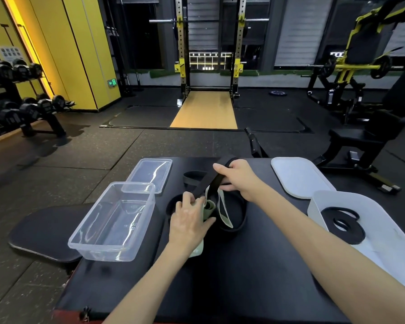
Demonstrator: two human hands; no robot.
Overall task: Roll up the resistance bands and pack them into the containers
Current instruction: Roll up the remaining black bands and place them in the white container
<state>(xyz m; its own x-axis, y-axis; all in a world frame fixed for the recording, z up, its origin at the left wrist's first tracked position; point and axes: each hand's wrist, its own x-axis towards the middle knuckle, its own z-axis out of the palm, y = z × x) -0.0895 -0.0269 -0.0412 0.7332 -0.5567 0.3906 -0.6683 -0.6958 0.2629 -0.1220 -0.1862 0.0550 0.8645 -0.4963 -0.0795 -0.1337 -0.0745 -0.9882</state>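
A black resistance band (212,183) stretches taut between my hands above a black padded bench (243,277). My right hand (240,178) grips its far looped end. My left hand (189,220) pinches its near end and also presses on a pale green band (222,206) whose end is partly rolled. More black band loops (239,218) lie under and around the green one. A clear plastic container (112,220) stands at the left with nothing in it. A white container (369,220) at the right holds a coiled black band (344,224).
A clear lid (150,174) lies behind the clear container and a white lid (299,176) behind the white one. A low black pad (45,232) sits left of the bench. Dumbbell racks, a squat rack and weight machines stand farther off on the dark gym floor.
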